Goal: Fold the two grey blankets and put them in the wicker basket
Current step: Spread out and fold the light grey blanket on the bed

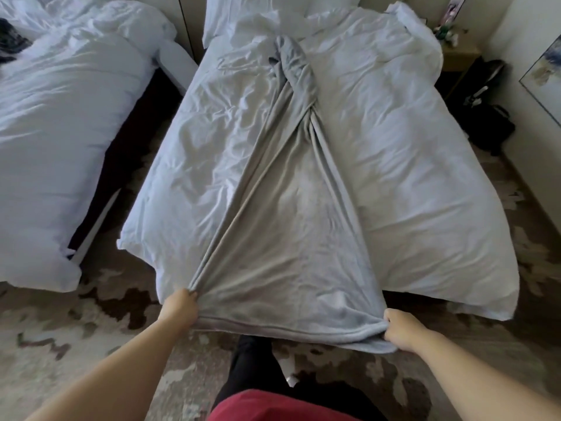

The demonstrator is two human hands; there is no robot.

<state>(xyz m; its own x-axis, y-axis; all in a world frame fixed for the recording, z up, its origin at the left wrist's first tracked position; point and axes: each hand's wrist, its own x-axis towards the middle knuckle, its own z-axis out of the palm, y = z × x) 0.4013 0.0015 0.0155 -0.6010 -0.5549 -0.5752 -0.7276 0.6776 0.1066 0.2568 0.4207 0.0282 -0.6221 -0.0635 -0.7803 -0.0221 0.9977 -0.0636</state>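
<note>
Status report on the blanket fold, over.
Left hand and right hand grip near corners of the grey blanket. Far end twisted, bunched on the white duvet. Wicker basket not in view.

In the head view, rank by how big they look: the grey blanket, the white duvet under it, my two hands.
1. white duvet
2. grey blanket
3. left hand and right hand, about alike, so not ranked against each other.

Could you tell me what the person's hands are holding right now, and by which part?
Both hold one grey blanket by its near edge: the left hand at the left corner, the right hand at the right corner.
</note>
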